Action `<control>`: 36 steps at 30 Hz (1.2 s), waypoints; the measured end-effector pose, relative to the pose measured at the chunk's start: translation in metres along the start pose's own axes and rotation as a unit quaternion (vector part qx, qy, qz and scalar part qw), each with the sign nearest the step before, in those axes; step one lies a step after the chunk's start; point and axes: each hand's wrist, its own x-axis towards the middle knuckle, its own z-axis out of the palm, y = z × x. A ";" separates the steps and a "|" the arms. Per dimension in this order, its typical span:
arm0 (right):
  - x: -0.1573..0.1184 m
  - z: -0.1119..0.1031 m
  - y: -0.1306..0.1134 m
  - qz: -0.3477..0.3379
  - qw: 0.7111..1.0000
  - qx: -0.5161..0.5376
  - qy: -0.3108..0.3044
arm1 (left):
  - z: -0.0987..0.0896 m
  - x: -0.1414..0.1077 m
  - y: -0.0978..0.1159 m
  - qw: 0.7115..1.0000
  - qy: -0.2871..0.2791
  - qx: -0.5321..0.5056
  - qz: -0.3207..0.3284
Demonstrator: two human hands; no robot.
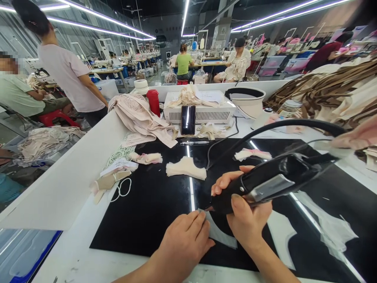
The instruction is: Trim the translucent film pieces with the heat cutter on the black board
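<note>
My right hand [247,212] is wrapped round a black corded hand tool [265,184] with a silver lever on its side. The tool's narrow tip points left and down, close to the fingertips of my left hand [188,237]. Under those fingertips is a curved sheer white fabric piece [220,232], pinned against the black mat [141,220]. A white fabric piece [281,232] lies beside my right wrist. Farther right rests a crumpled sheer piece [335,228]. Another person's hand [361,133] reaches in from the right with something clear and blurred.
A small cream fabric stack [186,168] lies mid-mat. Behind it stand a phone [188,120], a white vented box [203,114] and a red cup [153,102]. Beige fabric [138,114] is heaped at left, brown-edged strips [326,86] at right. A thick black cable [282,125] arches over the mat.
</note>
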 end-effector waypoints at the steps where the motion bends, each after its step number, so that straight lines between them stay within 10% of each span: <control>1: 0.000 0.001 0.001 -0.001 1.000 0.000 -0.002 | 0.000 0.000 0.000 1.000 0.002 0.001 0.001; 21: 0.004 0.010 0.005 0.024 1.000 0.020 0.002 | 0.006 -0.002 0.001 1.000 -0.004 0.005 0.001; 36: -0.019 -0.039 -0.051 0.015 0.999 -0.030 0.005 | -0.009 -0.001 -0.007 0.999 -0.039 -0.018 0.021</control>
